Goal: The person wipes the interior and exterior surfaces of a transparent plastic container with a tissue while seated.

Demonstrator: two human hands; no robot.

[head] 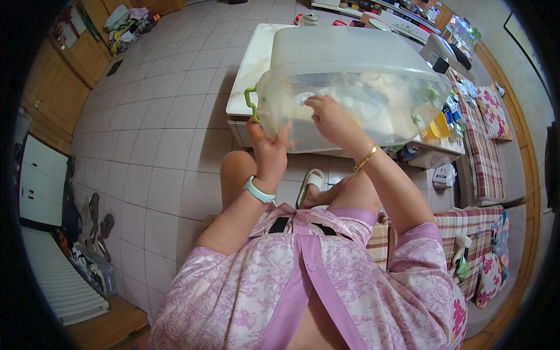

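Observation:
A large translucent plastic storage box (341, 48) lies tilted on a white-topped coffee table (249, 65), one broad face towards me. Green handles and clips show at its left and right. My left hand (269, 148) grips the box's lower left rim, just below the green handle (251, 105), thumb and fingers on either side of the plastic. Against the near face, fingers bent, rests my right hand (328, 116); a small whitish piece (304, 97), perhaps tissue or film, is at its fingertips. Whether the fingers pinch it cannot be told. Pale shapes show blurred through the plastic.
Behind the box stands a lidded glass jar (309, 19). A yellow plastic basket (437, 127) and several packages crowd the table's right end. A white plastic bag (444, 176) is on the floor beside the plaid-covered sofa (481, 153). Shoes (106, 225) lie at the left.

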